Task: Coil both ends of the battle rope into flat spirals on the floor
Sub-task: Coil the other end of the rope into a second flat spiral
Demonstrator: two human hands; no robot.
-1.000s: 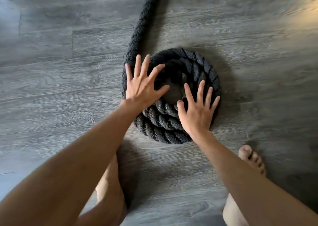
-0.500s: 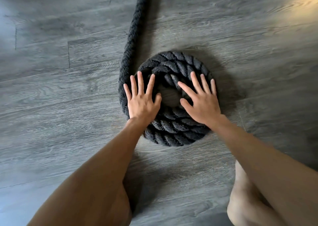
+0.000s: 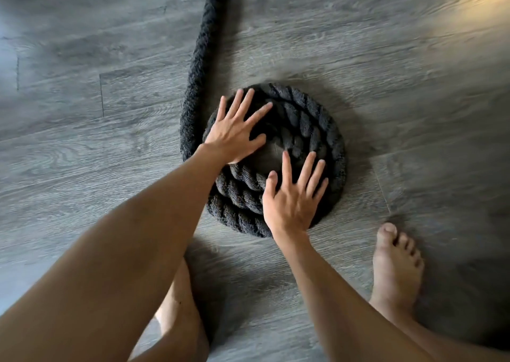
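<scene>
**Black rope, one spiral half wound**

Black and thick, the battle rope lies on the grey wooden floor, wound into a flat spiral of about three turns near the middle of the visible boards. The left hand rests flat on the far-left part of the coil, fingers spread wide, gripping nothing. The right hand presses the near-right part in the same way, open and flat, holding nothing.

To do this step well, I think both palms should push down evenly while they turn the coil, so that no turn climbs over its neighbour, and the free length should be fed tight against the outer turn.

The free length leaves the coil on its left side and runs nearly straight to the far edge of the floor in view; its long axis points away from the person. A bare foot stands near the coil, at the right.
</scene>
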